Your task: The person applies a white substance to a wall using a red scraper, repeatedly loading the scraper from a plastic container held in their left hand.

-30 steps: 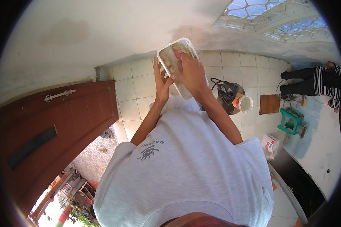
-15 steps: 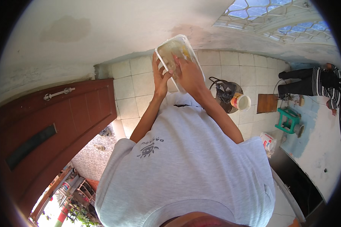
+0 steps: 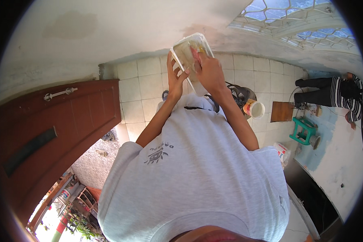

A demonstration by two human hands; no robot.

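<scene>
Held up before the chest, the clear plastic tub (image 3: 188, 54) is gripped at its edge by the left hand (image 3: 176, 78) while the right hand (image 3: 209, 72) presses inside, seemingly wiping; finishing calls for a steady hold.

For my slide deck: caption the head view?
Both hands, left and right, hold a clear plastic container.

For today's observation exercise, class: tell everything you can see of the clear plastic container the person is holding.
The clear plastic container is a shallow rectangular tray with rounded corners and a raised white-looking rim. It is see-through, with yellowish contents that are too blurred to name. It is held up and tilted before the tiled wall. The left hand supports its lower left edge, and the right hand lies over its right side, fingers reaching inside.
</scene>
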